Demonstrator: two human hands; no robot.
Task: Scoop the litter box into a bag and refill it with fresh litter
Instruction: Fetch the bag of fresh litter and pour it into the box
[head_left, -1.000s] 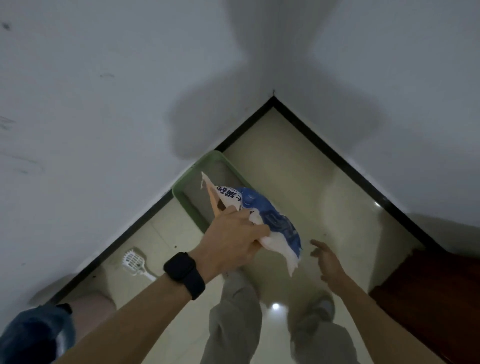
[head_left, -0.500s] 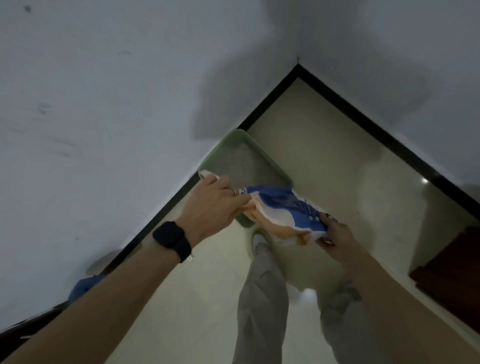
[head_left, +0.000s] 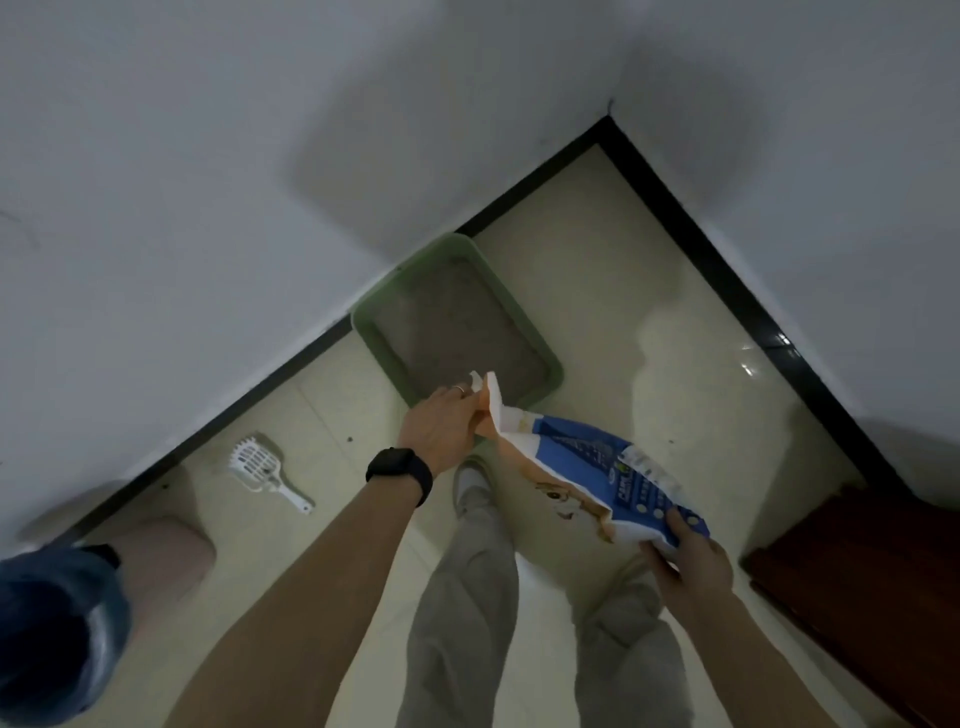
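Observation:
A green litter box (head_left: 545, 358) with grey litter inside sits on the floor against the left wall. A blue, white and orange litter bag (head_left: 582, 467) is held between both hands, its open top pointing toward the box's near edge. My left hand (head_left: 441, 428), with a ring and a black watch on the wrist, grips the bag's open top. My right hand (head_left: 685, 564) grips the bag's bottom end, lower right. A white slotted scoop (head_left: 262, 467) lies on the floor to the left, apart from both hands.
A blue bag (head_left: 57, 629) stands at the bottom left beside a pale rounded object (head_left: 161, 556). Dark wooden furniture (head_left: 857, 582) is at the right. Black skirting (head_left: 727, 280) runs along both walls into the corner. My legs and shoes stand just before the box.
My right hand has pulled the bag's bottom end down and right, stretching the bag out longer. The view has tilted so the scoop and blue bag show again.

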